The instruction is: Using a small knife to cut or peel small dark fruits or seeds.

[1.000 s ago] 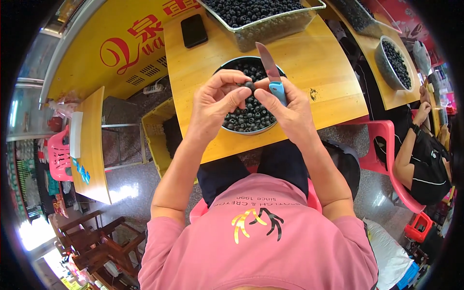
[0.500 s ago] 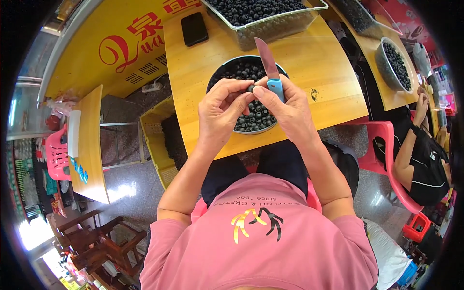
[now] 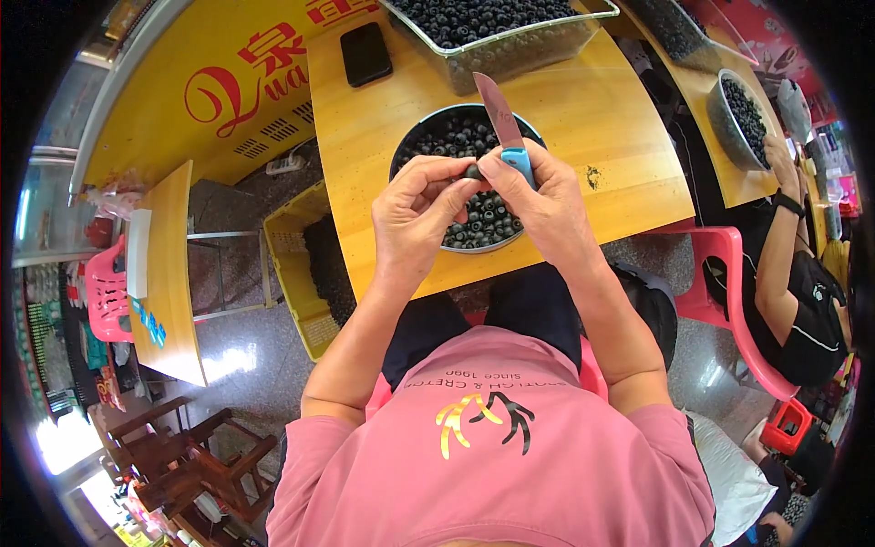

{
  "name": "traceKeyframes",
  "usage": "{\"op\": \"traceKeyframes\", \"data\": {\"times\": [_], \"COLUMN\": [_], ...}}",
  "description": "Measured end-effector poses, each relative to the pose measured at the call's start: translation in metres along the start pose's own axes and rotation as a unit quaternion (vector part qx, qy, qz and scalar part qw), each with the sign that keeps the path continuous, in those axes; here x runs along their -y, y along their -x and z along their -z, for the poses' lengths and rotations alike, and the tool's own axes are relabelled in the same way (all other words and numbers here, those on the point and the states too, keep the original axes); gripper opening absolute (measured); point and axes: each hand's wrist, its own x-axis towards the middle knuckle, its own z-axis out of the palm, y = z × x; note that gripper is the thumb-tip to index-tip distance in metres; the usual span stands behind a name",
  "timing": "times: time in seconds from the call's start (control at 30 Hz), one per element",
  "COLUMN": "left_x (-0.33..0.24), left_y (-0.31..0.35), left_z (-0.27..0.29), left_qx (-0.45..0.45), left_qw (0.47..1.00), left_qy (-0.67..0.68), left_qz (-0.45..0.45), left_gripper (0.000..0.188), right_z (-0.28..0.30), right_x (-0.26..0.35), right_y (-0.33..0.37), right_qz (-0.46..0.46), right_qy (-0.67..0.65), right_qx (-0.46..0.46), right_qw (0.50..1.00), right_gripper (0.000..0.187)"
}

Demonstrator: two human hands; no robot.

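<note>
My left hand [image 3: 415, 205] pinches a small dark round fruit [image 3: 473, 171] between thumb and fingertips. A knife [image 3: 499, 111] with a blue handle is held in my right hand [image 3: 544, 191], its blade pointing up and away from me. The right thumb reaches to the fruit, and the two hands meet there. Below them stands a round bowl [image 3: 398, 157] of similar dark fruits [image 3: 478, 221], partly hidden by my hands and the knife.
At the table's far edge is a clear tub [image 3: 524, 66] heaped with dark fruits, beside a black phone [image 3: 366, 55]. A yellow crate [image 3: 293, 264] stands on the floor to the left. At right, a co-worker's hand [image 3: 782, 164] is near another bowl [image 3: 723, 123] of fruits.
The knife blade has tipped slightly to the left. My hands keep their hold on the fruit and knife. The co-worker's arm has moved up toward the bowl at right.
</note>
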Motion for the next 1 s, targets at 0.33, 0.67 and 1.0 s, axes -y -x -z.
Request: {"op": "traceKeyframes", "data": {"times": [0.33, 0.67, 1.0], "left_x": [0.005, 0.005, 0.006], "left_y": [0.001, -0.002, -0.002], "left_z": [0.000, -0.006, -0.009], "left_qx": [0.006, -0.022, -0.007], "left_qw": [0.998, 0.986, 0.984], "left_qy": [0.046, 0.160, 0.171], "left_qz": [0.034, 0.052, 0.050], "left_gripper": [0.018, 0.017, 0.018], "right_z": [0.006, 0.001, 0.009], "right_x": [-0.002, -0.003, -0.004], "right_y": [0.001, 0.007, 0.006], "right_qz": [0.006, 0.061, 0.301], "right_qy": [0.018, 0.065, 0.352], "right_qx": [0.015, 0.009, -0.033], "right_qw": [1.000, 0.996, 0.886], "right_gripper": [0.019, 0.017, 0.018]}}
